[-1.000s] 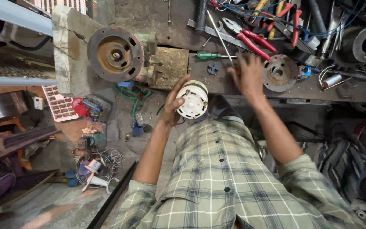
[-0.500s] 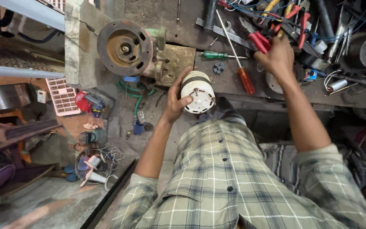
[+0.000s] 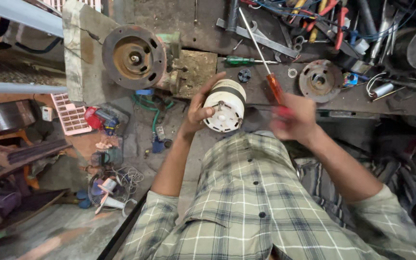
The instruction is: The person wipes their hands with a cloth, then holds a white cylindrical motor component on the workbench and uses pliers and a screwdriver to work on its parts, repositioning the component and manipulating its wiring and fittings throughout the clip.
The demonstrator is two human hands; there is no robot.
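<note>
We work at a cluttered metal workbench point(image 3: 188, 19) seen from above, with a checked shirt filling the lower part of the view. On the bench's left end sits a large rusty round motor housing point(image 3: 134, 57); a smaller rusty disc point(image 3: 320, 80) lies towards the right, near a heap of red-handled tools point(image 3: 331, 17). Our left hand point(image 3: 199, 108) is curled around a small white cylindrical motor point(image 3: 225, 105), gripping its side just in front of the bench edge. Our right hand point(image 3: 292, 120), blurred, is closed around the red handle of a long screwdriver point(image 3: 266, 67), whose shaft points up across the bench. A green-handled screwdriver point(image 3: 240, 60) lies just behind the motor.
</note>
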